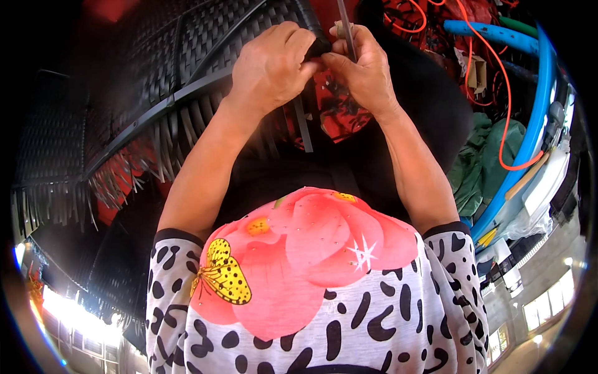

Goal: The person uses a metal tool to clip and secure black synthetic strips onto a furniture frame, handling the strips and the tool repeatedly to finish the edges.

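Observation:
A black woven wicker frame (187, 56) with loose strip ends hanging like a fringe fills the upper left. My left hand (271, 65) grips the frame's rim near its top corner, fingers curled over a black strip. Touching it from the right, my right hand (367, 71) pinches a thin dark strip (346, 31) that runs up out of the picture. Another dark strip (304, 128) hangs down below both hands.
Blue hoses (529, 137) curve down the right side, with an orange cable (501, 112) looping over green cloth (483, 162). A small cardboard box (476, 71) lies among tangled cables at upper right. More black woven panels (50, 156) stand at the left.

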`<state>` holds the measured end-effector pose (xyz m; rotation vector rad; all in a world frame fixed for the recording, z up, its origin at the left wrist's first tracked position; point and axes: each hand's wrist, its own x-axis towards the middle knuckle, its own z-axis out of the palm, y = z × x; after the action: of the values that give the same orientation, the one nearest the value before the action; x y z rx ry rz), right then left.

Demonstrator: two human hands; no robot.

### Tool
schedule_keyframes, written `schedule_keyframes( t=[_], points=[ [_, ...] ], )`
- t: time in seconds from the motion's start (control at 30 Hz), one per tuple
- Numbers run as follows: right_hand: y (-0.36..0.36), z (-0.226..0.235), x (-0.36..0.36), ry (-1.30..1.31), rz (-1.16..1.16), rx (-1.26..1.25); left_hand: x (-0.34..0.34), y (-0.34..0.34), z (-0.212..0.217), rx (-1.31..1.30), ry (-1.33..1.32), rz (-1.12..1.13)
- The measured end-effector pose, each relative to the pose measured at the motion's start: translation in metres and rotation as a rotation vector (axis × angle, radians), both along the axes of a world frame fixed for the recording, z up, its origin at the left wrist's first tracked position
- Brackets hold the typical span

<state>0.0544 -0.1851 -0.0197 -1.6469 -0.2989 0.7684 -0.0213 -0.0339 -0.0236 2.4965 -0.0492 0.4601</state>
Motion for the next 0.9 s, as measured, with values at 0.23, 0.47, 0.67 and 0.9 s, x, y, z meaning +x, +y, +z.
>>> schedule_keyframes(
  t=[0.23,0.47,0.67,0.9],
  points=[
    [-0.005,0.001,0.0,0.099,-0.024,0.088,0.007,0.009,0.001,-0.097,-0.009,-0.05],
    [0.001,0.016,-0.002,0.026,0.056,0.221,0.004,0.023,0.025,-0.106,-0.011,-0.082],
    [0.002,0.053,-0.017,-0.225,0.016,0.266,-0.015,0.015,0.08,-0.236,0.044,-0.099],
    [-0.018,0.076,-0.034,-0.355,0.018,0.603,-0.033,-0.022,0.126,-0.326,0.017,-0.053]
  ],
)
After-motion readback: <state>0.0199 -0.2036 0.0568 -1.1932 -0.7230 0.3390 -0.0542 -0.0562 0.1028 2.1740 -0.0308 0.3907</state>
